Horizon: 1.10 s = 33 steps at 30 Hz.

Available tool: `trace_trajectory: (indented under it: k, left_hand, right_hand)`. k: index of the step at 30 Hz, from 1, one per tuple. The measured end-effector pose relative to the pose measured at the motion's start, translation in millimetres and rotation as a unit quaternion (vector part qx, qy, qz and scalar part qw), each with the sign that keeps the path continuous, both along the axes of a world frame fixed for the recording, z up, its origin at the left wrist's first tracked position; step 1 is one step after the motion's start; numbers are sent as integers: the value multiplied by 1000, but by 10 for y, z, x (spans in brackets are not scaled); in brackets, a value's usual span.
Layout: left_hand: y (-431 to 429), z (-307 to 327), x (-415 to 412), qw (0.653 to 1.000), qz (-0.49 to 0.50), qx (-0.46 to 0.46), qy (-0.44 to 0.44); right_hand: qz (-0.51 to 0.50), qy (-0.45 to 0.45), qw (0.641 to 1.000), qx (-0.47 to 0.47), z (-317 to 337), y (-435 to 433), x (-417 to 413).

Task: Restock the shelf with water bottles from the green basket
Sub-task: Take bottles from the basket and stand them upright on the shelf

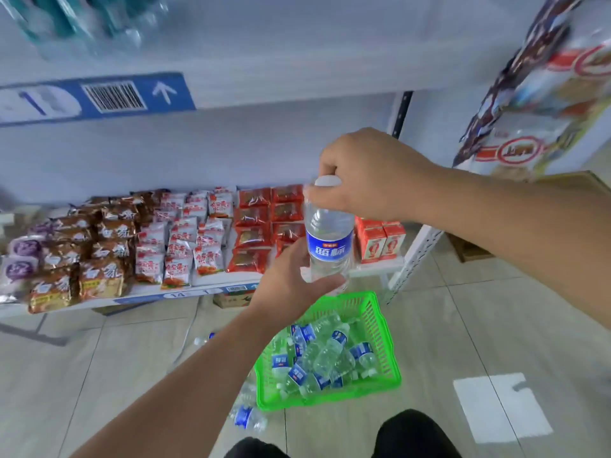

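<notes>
A clear water bottle [328, 239] with a blue label and white cap stands upright in the air in front of the shelf, held by both hands. My right hand [367, 175] grips its cap and neck from above. My left hand [292, 280] wraps around its lower body. Below on the floor sits the green basket [377, 320], holding several more bottles [325, 353] lying in a heap. The upper shelf board [264, 67] with a blue barcode label runs across the top; blurred bottles [86, 21] stand on it at the far left.
The lower shelf [205, 287] is packed with rows of snack packets and red cartons [383, 239]. Two loose bottles [246, 416] lie on the tiled floor left of the basket. Hanging snack bags [542, 94] crowd the upper right. My knees show at the bottom edge.
</notes>
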<state>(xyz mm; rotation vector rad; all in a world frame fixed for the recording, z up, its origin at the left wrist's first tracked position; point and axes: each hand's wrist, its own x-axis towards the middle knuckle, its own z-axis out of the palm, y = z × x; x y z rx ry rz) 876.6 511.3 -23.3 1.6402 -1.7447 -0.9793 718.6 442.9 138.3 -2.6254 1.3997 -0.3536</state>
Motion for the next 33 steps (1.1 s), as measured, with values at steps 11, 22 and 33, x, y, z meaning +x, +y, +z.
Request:
trace_trajectory:
  k: [11, 22, 33]
  left_hand:
    - [103, 2700, 671, 996, -3, -68, -53]
    - [-617, 3687, 954, 993, 59, -98, -12]
    - [-1610, 3932, 862, 992, 85, -92, -12]
  right_hand:
    - [-13, -142, 990, -19, 2511, 291, 469]
    - [-54, -191, 967, 159, 2254, -37, 503]
    - [-33, -325, 935, 136, 1810, -1223, 820]
